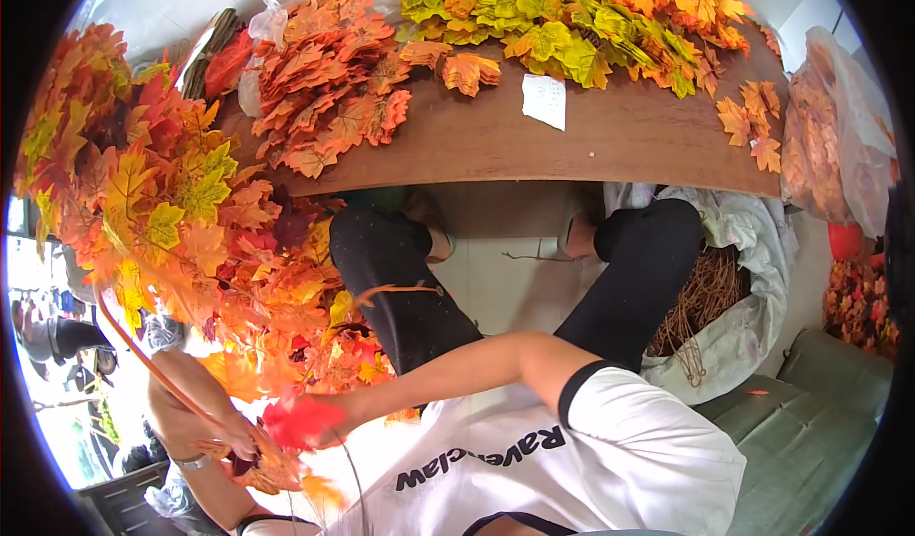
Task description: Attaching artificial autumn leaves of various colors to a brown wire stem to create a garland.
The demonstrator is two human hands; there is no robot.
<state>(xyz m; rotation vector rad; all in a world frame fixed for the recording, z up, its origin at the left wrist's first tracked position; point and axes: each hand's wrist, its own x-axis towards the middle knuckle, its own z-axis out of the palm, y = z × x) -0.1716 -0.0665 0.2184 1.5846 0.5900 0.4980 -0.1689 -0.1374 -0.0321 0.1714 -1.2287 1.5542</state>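
At the lower left, my left hand is closed round the brown stem of an artificial maple leaf garland. Its lower end, with orange leaves, lies against my shirt. My right arm reaches across my body, and my right hand is closed at a red artificial maple leaf, which partly hides the fingers. A thin dark wire hangs just below that hand. Beside both hands spreads a large heap of red, orange and yellow artificial leaves.
A curved brown table ahead bears stacks of red-orange leaves and green-yellow leaves, plus a white paper slip. Right of my legs, a white sack holds brown wire stems. A clear bag of leaves hangs at the table's right end.
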